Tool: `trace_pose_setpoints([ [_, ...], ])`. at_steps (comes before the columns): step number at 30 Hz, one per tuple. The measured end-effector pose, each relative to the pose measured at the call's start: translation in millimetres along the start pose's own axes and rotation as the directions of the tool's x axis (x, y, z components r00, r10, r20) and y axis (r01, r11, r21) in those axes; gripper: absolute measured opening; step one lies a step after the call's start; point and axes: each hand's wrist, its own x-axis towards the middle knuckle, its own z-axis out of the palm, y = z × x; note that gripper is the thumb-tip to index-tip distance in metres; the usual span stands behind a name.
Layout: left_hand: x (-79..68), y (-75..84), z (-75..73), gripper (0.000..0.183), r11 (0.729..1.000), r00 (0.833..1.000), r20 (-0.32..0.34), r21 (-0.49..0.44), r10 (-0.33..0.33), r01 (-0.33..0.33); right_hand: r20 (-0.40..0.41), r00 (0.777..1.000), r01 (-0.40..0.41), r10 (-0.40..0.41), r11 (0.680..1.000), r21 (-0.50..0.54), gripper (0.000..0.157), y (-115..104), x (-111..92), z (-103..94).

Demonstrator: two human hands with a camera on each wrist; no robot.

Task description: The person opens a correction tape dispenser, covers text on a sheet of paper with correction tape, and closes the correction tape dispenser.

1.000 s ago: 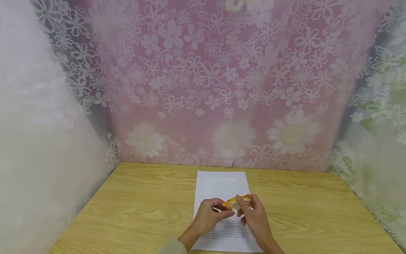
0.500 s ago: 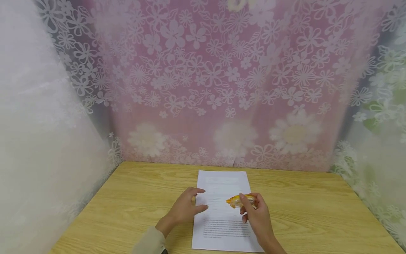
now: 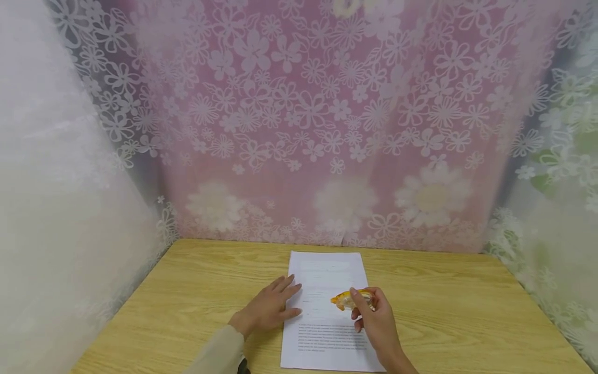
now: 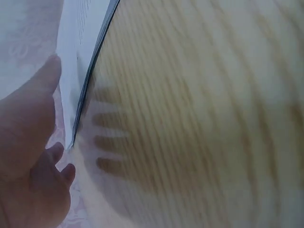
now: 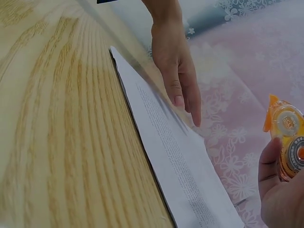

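Observation:
My right hand [image 3: 380, 322] pinches an orange, see-through correction tape dispenser [image 3: 344, 300] above the paper, thumb on its near side. Its orange tip points left in the head view, and round reels show through the case of the correction tape [image 5: 290, 124] in the right wrist view. A stack of white printed paper [image 3: 327, 270] lies on the table under both hands. At the paper's left edge, my left hand [image 3: 267, 307] is spread with straight fingers, fingertips over the margin. Whether those fingertips press on the sheet I cannot tell.
The wood-grain table [image 3: 210, 280] carries the paper near its front edge. A pink flowered curtain [image 3: 289, 130] hangs behind, with pale curtains [image 3: 56, 182] at the left and right sides.
My left hand has moved away from the correction tape to the left, then lowered and spread at the paper's left edge. My right hand keeps holding the correction tape in nearly the same place.

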Motion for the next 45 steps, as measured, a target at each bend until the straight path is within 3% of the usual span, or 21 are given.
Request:
trace_pose_setpoints([
  [4,4.0,-6.1,6.4,0.073,0.999,0.999,0.039,0.039,-0.031,0.029,0.011,1.0,-0.003,0.003,1.0,0.0,0.047,3,1,1.3],
  [9,8.3,-12.5,13.4,0.074,0.997,0.998,0.037,0.064,-0.044,0.042,0.024,0.999,-0.025,0.025,1.0,-0.012,0.044,6,1,4.9],
  [20,7.4,-5.5,0.5,0.074,0.993,0.99,0.098,0.066,-0.102,0.096,0.015,1.0,0.0,0.0,1.0,-0.02,0.046,7,-3,10.2],
  [27,8.6,-4.0,4.5,0.076,0.988,0.984,0.124,0.101,-0.129,0.117,0.007,1.0,-0.008,0.008,1.0,-0.017,0.046,13,0,11.5],
  [39,5.1,-9.1,11.6,0.085,0.995,0.993,0.059,0.03,-0.101,0.099,0.041,0.999,-0.022,0.024,0.999,-0.027,0.043,28,1,38.0],
  [45,5.0,-10.4,14.4,0.086,0.995,0.994,0.056,0.051,-0.089,0.087,0.054,0.998,-0.028,0.032,0.997,-0.068,0.053,34,2,56.6],
])
